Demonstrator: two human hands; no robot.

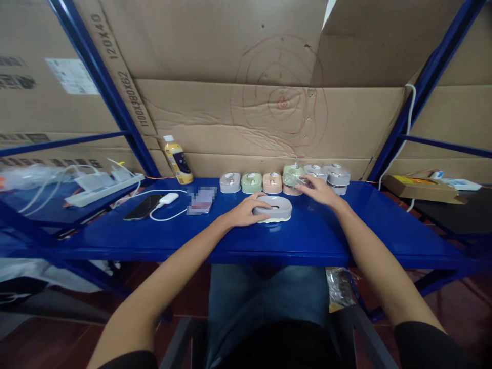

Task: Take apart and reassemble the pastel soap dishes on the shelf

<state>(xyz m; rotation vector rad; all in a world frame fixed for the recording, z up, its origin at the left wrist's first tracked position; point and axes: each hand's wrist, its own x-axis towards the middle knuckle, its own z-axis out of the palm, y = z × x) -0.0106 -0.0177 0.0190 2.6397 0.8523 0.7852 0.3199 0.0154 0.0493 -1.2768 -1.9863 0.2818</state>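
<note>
A grey oval box [282, 209] with a slot in its top and a pale wavy base sits on the blue table in front of me. My left hand [246, 210] grips its left end, thumb at the near side and fingers over the far side. Farther back, my right hand [317, 190] is closed at the fingertips on a clear plastic piece [293, 179]. That piece is beside a green box [290, 169] stacked on a peach one; its exact shape is hard to make out.
Along the cardboard wall stand a grey box [230, 183], a green box [251, 183], a peach box [272, 183] and a grey stack [337, 177]. To the left are a bottle [179, 161], a black phone [143, 207], a white charger [168, 199] with cable, and a power strip [103, 189].
</note>
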